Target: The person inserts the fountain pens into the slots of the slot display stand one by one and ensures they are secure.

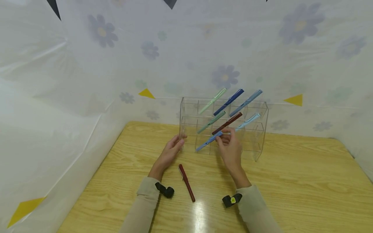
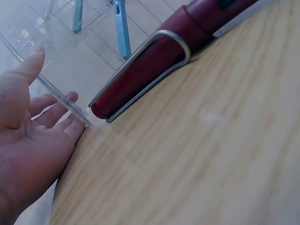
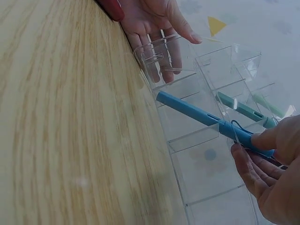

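A clear plastic rack (image 1: pixel 189 130) with tiers of compartments stands upright on the table. My right hand (image 1: pixel 231 149) pinches the upper end of a blue pen (image 1: pixel 207 142) between thumb and fingers. The pen's lower end slants into a bottom-tier compartment, as the right wrist view shows. My left hand (image 1: pixel 169 153) touches the rack's left side, its fingers and thumb fairly straight at the side panel (image 2: pixel 51 89). Nearer to me, a dark red pen (image 1: pixel 187 183) with a wire clip lies on the table between my forearms.
Slanted in the top tier are pale green (image 1: pixel 213 101), dark blue (image 1: pixel 228 102) and grey-blue (image 1: pixel 245 103) pens. Below them sit green (image 1: pixel 211 122), dark red (image 1: pixel 227 123) and light blue (image 1: pixel 247 121) pens. A flowered sheet (image 1: pixel 189 48) hangs behind the wooden table (image 1: pixel 300 181).
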{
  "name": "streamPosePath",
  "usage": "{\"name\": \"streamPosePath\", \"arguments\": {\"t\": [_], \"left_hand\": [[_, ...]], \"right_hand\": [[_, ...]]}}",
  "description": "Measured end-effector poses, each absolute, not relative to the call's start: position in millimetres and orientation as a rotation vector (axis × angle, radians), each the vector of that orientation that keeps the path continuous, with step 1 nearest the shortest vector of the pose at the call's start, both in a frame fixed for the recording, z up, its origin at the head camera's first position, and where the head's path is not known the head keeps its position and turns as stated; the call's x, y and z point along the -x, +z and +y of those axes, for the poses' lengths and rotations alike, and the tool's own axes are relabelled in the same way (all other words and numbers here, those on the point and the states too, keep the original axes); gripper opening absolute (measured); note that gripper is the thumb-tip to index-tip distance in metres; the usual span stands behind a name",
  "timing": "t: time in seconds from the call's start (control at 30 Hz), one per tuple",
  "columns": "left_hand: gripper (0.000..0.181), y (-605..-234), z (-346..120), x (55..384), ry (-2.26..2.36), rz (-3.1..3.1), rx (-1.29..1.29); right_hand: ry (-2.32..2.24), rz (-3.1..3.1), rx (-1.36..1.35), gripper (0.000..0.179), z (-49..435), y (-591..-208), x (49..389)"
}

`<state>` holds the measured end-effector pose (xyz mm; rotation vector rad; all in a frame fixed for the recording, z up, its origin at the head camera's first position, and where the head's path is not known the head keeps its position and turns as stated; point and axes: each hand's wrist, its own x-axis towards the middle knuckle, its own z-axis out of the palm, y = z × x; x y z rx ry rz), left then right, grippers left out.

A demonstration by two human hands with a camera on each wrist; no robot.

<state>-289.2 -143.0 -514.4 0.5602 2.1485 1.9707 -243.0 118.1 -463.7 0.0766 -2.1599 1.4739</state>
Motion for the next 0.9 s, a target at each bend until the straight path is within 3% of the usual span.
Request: {"name": "streamPosePath", "arguments": {"t": [0.57,0.9], "left_hand": [[0.054,-515.4,-143.4,286.6,1.968,2.153,-0.555],[0.052,-513.0,-143.3,288.1,1.970,2.153,-0.561]], "right_hand": [[1.499,-2.139,-0.002,0.031,132.7,-453.3,234.1],[1.661,-2.177,-0.134,0.029,134.0,-444.0,217.1]]}}
